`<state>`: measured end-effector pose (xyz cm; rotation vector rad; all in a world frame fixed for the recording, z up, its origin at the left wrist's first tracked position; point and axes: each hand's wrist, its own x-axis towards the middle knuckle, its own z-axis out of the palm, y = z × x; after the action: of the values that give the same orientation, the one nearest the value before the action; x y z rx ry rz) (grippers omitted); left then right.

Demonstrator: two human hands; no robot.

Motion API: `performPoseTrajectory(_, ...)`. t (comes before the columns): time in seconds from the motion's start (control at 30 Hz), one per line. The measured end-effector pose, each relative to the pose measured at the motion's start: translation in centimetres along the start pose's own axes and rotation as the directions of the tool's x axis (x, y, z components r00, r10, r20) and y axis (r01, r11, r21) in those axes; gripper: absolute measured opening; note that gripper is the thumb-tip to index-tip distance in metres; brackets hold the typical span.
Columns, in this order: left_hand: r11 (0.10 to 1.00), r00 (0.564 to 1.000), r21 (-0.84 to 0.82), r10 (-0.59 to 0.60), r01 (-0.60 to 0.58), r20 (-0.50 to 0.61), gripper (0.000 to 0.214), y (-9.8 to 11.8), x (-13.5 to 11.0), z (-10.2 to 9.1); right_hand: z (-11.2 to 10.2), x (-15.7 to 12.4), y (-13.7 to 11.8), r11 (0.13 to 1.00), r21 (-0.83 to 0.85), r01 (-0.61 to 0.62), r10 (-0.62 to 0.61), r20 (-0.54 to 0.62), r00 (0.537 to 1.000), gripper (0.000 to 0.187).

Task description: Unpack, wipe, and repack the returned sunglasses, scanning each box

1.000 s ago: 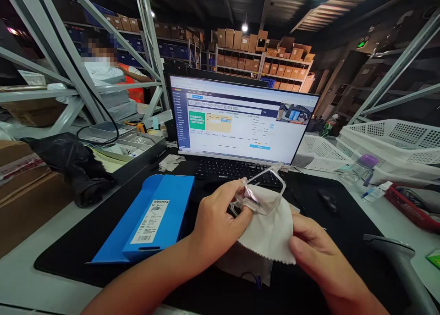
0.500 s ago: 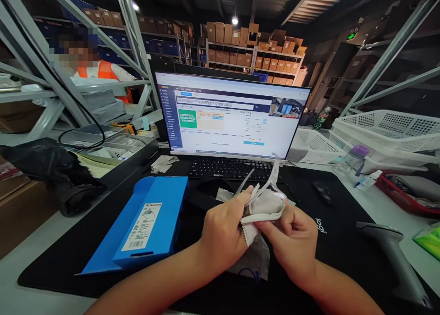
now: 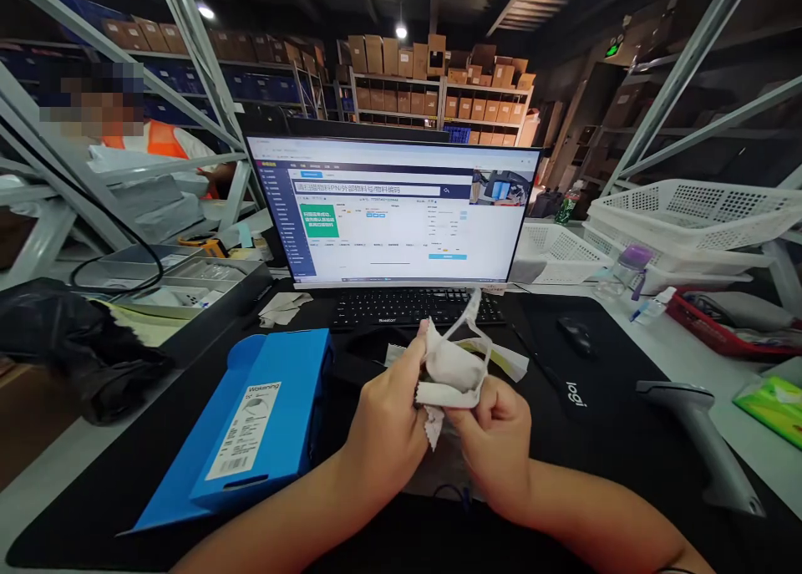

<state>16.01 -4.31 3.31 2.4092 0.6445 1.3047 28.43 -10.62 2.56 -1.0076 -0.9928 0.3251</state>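
White-framed glasses (image 3: 477, 340) are held between both hands over the dark desk mat, one arm of the frame pointing up toward the monitor. My left hand (image 3: 388, 411) is closed around a pale cloth (image 3: 432, 428) with zigzag edges, pressed against the near side of the glasses. Its thumb points upward along the cloth. My right hand (image 3: 498, 436) pinches the right end of the frame, fingers curled. Part of the lens area is covered by cloth and fingers. Beneath the hands lies a greyish pouch (image 3: 432, 474) with a blue cord, partly hidden.
Left of my hands lies a blue box (image 3: 291, 390) with a white label. A keyboard (image 3: 382, 307) and monitor (image 3: 394, 215) stand behind. On the right are a mouse (image 3: 577, 337), barcode scanner (image 3: 695, 432) and white baskets (image 3: 695, 215). A person in an orange vest (image 3: 166, 139) is at far left.
The view has shifted slightly rightward. My left hand with the cloth has moved a little along the frame, and the glasses have turned slightly. Both hands keep their hold.
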Motion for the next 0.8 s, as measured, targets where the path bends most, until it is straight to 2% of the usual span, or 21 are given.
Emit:
performPoseTrajectory(0.07,1.000,1.000,-0.017,0.001,-0.001,-0.019,0.049,0.0,0.0,-0.1,-0.3,0.2,-0.3,1.000,0.012,-0.023,0.022,0.082,0.996,0.063)
performPoseTrajectory(0.13,0.999,0.999,0.004,0.034,-0.034,-0.039,0.049,0.2,-0.2,0.3,-1.0,1.4,-1.2,0.964,0.162,-0.209,0.186,0.146,0.972,0.065)
performPoseTrajectory(0.2,0.992,0.991,0.060,0.119,-0.115,-0.064,0.047,0.5,-0.5,0.9,-1.9,3.1,-2.4,0.853,0.326,-0.408,0.365,0.185,0.912,0.068)
performPoseTrajectory(0.23,0.983,0.984,0.089,0.165,-0.158,-0.070,0.047,0.6,-0.7,1.2,-2.2,3.7,-2.8,0.795,0.385,-0.469,0.425,0.197,0.883,0.069)
performPoseTrajectory(0.3,0.970,0.973,0.128,0.216,-0.206,-0.076,0.046,0.8,-0.8,1.5,-2.5,4.3,-3.1,0.741,0.439,-0.508,0.475,0.191,0.859,0.069)
performPoseTrajectory(0.37,0.976,0.982,0.132,0.181,-0.172,-0.062,0.041,0.8,-0.8,1.3,-2.0,3.7,-2.6,0.795,0.427,-0.432,0.417,0.134,0.899,0.066)
performPoseTrajectory(0.4,0.984,0.990,0.121,0.137,-0.130,-0.046,0.037,0.7,-0.6,1.1,-1.7,2.9,-2.0,0.855,0.383,-0.351,0.344,0.088,0.935,0.064)
performPoseTrajectory(0.47,0.995,0.999,0.091,0.047,-0.045,-0.016,0.030,0.6,-0.4,0.5,-0.8,1.3,-0.8,0.969,0.215,-0.122,0.123,0.008,0.992,0.060)
performPoseTrajectory(0.53,0.998,1.000,0.061,-0.002,0.002,0.001,0.026,0.4,-0.2,0.1,-0.4,0.2,-0.1,0.996,0.040,0.078,-0.078,0.004,0.997,0.058)
performPoseTrajectory(0.57,0.998,1.000,0.056,-0.005,0.005,-0.006,0.024,0.3,-0.2,0.0,-0.3,0.1,0.0,0.994,0.003,0.111,-0.111,0.025,0.994,0.058)
performPoseTrajectory(0.6,0.998,1.000,0.060,0.005,-0.004,-0.018,0.024,0.3,-0.2,0.1,-0.5,0.4,-0.2,0.996,0.016,0.085,-0.086,0.050,0.995,0.058)
performPoseTrajectory(0.67,0.995,0.998,0.078,0.057,-0.055,-0.032,0.029,0.3,-0.4,0.4,-1.2,1.5,-1.2,0.981,0.152,-0.120,0.105,0.103,0.989,0.060)
performPoseTrajectory(0.73,0.985,0.989,0.108,0.139,-0.133,-0.044,0.038,0.5,-0.6,0.9,-1.9,3.0,-2.2,0.880,0.314,-0.356,0.321,0.159,0.934,0.064)
performPoseTrajectory(0.8,0.975,0.981,0.132,0.190,-0.182,-0.051,0.043,0.6,-0.7,1.2,-2.3,3.8,-2.7,0.804,0.399,-0.440,0.411,0.163,0.897,0.066)
